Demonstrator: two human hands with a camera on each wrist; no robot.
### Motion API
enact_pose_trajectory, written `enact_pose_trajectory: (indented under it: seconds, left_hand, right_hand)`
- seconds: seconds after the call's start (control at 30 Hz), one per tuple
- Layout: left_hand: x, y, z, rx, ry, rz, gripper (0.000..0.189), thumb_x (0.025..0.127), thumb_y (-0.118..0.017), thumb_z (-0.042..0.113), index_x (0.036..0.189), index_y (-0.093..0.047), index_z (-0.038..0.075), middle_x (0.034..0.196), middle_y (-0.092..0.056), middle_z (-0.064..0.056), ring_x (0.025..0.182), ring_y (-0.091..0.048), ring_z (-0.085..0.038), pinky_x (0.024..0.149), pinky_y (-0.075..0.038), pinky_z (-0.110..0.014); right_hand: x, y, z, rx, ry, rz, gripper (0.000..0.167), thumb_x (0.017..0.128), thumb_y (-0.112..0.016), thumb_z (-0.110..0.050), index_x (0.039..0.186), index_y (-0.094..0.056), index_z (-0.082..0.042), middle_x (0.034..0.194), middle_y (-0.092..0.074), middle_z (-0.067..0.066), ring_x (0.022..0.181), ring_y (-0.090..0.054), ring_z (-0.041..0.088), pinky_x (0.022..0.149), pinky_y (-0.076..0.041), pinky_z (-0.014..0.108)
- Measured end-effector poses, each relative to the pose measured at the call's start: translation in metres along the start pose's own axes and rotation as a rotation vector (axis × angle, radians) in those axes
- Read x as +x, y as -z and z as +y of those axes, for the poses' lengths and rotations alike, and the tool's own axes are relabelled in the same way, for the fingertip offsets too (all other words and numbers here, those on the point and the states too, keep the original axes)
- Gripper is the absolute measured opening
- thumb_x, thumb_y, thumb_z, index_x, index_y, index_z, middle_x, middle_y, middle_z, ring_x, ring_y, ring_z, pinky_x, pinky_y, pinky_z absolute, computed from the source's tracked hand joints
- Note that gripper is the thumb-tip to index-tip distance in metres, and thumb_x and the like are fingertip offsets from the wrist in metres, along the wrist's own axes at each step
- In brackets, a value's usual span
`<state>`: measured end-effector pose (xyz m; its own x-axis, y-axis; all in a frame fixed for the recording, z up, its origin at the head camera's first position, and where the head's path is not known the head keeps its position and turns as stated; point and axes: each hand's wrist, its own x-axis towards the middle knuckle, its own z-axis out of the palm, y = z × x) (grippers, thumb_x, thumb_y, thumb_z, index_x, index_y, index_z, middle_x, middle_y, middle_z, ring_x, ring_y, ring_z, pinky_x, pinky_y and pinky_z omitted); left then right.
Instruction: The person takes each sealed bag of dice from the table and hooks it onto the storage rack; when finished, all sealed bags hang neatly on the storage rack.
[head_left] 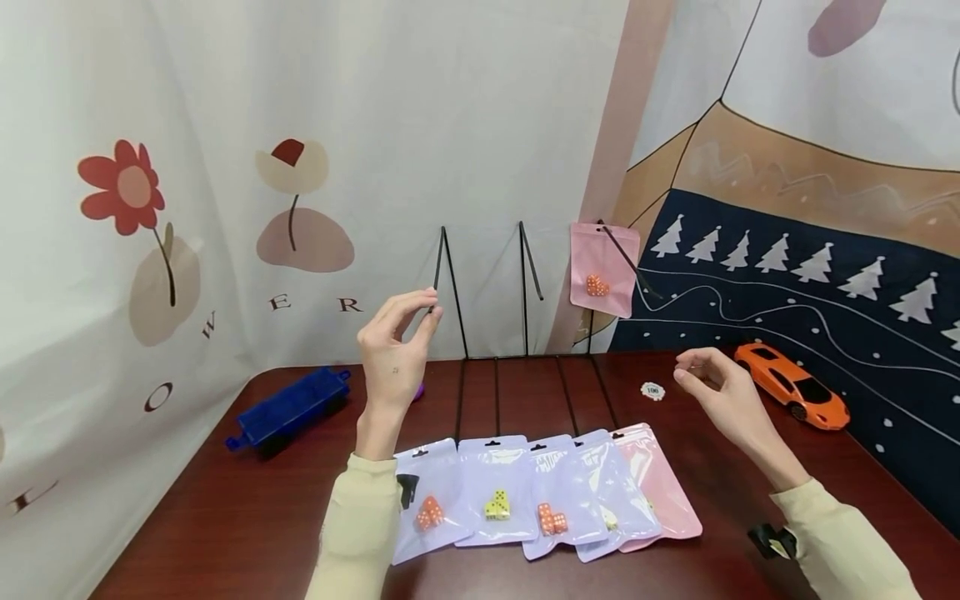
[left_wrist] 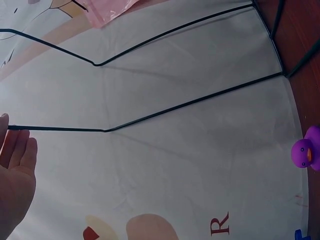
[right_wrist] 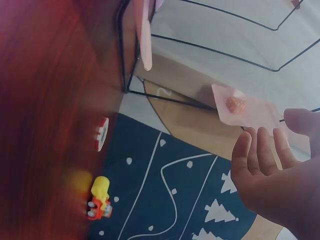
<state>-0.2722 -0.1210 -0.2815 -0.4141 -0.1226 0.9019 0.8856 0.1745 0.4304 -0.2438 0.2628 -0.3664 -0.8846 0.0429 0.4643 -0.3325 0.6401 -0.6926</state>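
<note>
My left hand (head_left: 393,358) pinches the free end of the left prong of a black wire rack (head_left: 451,292); in the left wrist view its fingers lie along that thin rod (left_wrist: 55,128). A pink zip pouch (head_left: 604,271) with orange dice hangs from the rack's right prong. To the right of the rack, my right hand (head_left: 723,400) is raised above the table, fingers loosely bent and holding nothing. Between the forearms a row of overlapping lavender pouches (head_left: 495,467) with orange or yellow dice lies on the table, a pink pouch (head_left: 660,483) at its right end.
A blue plastic toy piece (head_left: 292,408) lies at the left, near a purple rubber duck (left_wrist: 306,150). At the right are a white poker chip (head_left: 653,391), an orange toy car (head_left: 793,385) and a small yellow-and-red toy (right_wrist: 100,197). Printed cloth (head_left: 480,125) hangs behind.
</note>
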Motion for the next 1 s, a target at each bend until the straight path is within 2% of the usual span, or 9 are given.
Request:
enact_pose_trajectory:
  seconds: [0.2, 0.5, 0.87, 1.0]
  left_hand:
    - [-0.001, -0.001, -0.002, -0.003, 0.007, -0.004, 0.013, 0.076, -0.067, -0.020, 0.088, -0.066, -0.015, 0.096, -0.066, -0.024, 0.096, -0.063, -0.036, 0.092, -0.051, -0.036]
    - [-0.001, 0.002, -0.001, -0.004, 0.014, 0.001, 0.013, 0.076, -0.067, -0.020, 0.088, -0.067, -0.014, 0.096, -0.065, -0.027, 0.097, -0.063, -0.034, 0.092, -0.051, -0.035]
    - [-0.001, 0.001, -0.001, 0.002, 0.007, -0.007, 0.012, 0.078, -0.067, -0.019, 0.089, -0.066, -0.014, 0.097, -0.064, -0.027, 0.097, -0.063, -0.034, 0.092, -0.051, -0.038]
    - [-0.001, 0.000, -0.003, -0.007, 0.009, -0.003, 0.013, 0.078, -0.068, -0.017, 0.089, -0.068, -0.012, 0.097, -0.065, -0.023, 0.097, -0.063, -0.032, 0.093, -0.051, -0.038]
  right_hand:
    - [-0.008, 0.005, 0.006, -0.020, -0.011, -0.024, 0.026, 0.097, -0.058, -0.022, 0.113, -0.056, -0.003, 0.104, -0.059, 0.009, 0.085, -0.054, 0.003, 0.074, -0.043, 0.005]
    - [-0.021, 0.008, 0.013, -0.075, -0.040, -0.061, 0.022, 0.095, -0.061, -0.021, 0.109, -0.058, -0.004, 0.099, -0.062, 0.010, 0.082, -0.055, -0.001, 0.069, -0.045, 0.008]
    - [-0.040, 0.011, 0.015, -0.082, -0.053, -0.095, 0.019, 0.094, -0.061, -0.019, 0.108, -0.059, -0.005, 0.100, -0.061, 0.009, 0.082, -0.056, 0.001, 0.068, -0.048, 0.012]
    - [-0.045, 0.010, 0.015, -0.062, -0.058, -0.098, 0.019, 0.094, -0.061, -0.018, 0.108, -0.059, -0.005, 0.099, -0.060, 0.009, 0.082, -0.057, 0.001, 0.067, -0.049, 0.013]
